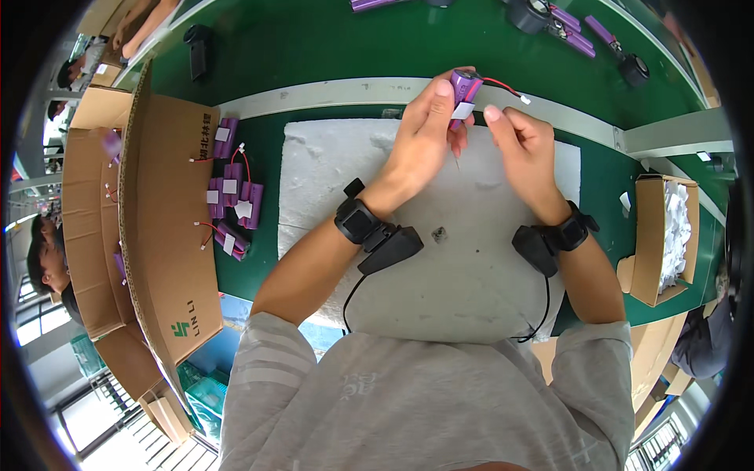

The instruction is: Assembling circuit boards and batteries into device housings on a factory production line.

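My left hand [424, 129] is closed around a purple battery pack [465, 85] above the far part of a pale foam pad [463, 212]. The pack stands tilted up between thumb and fingers, with a white label [463, 111] on its side. A red lead runs from its top to the right and ends in a small white connector [525, 100]. Just right of the pack, apart from it, is my right hand [528, 145]. Its fingers are curled in and its thumb points up toward the pack; whatever they may hold is hidden.
Several labelled battery packs [229, 186] lie left, beside a large cardboard box [177, 228]. A small carton [649, 235] of white pieces stands right. Beyond a pale rail [330, 93], more purple packs [573, 35] and black round items lie on green surface. Other people are at far left.
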{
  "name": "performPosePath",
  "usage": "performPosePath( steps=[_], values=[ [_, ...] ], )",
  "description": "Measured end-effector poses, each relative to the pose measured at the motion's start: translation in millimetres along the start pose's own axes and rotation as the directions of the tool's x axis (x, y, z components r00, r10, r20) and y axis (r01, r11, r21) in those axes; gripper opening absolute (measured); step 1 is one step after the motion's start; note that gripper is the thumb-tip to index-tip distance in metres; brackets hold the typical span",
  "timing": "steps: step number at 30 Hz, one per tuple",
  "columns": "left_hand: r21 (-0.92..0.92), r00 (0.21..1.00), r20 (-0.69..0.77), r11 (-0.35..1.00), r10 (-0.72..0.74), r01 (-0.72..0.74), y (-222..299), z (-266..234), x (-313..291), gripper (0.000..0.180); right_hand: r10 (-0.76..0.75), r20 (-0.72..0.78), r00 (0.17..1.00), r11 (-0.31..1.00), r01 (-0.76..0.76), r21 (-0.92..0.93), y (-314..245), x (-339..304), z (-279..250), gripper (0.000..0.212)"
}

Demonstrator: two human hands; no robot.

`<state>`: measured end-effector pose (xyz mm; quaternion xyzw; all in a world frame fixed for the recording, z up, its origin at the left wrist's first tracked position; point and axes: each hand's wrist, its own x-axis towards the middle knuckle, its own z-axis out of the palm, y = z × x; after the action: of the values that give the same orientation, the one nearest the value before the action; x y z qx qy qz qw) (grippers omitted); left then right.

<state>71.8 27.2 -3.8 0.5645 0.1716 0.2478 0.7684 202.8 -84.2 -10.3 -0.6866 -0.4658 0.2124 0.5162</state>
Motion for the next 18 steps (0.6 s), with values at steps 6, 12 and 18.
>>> performPosePath(
  steps=[6,12,18],
  values=[
    [0.271,0.995,0.029,0.957,0.099,-0.104,0.0,6.3,-4.7,0.056,-0.106,0.107,0.989,0.99,0.095,0.107,-13.1,-0.8,11.3,0.031],
    [0.317,0.992,0.047,0.94,0.117,-0.126,3.2,5.5,-7.0,0.05,-0.083,0.186,0.979,0.989,0.058,0.138,-14.6,-3.5,9.6,0.028],
    [0.351,0.984,0.109,0.92,0.143,-0.173,1.3,3.6,-6.6,0.054,-0.033,0.236,0.971,0.987,-0.005,0.158,-16.5,-4.2,7.3,0.028]
  ],
)
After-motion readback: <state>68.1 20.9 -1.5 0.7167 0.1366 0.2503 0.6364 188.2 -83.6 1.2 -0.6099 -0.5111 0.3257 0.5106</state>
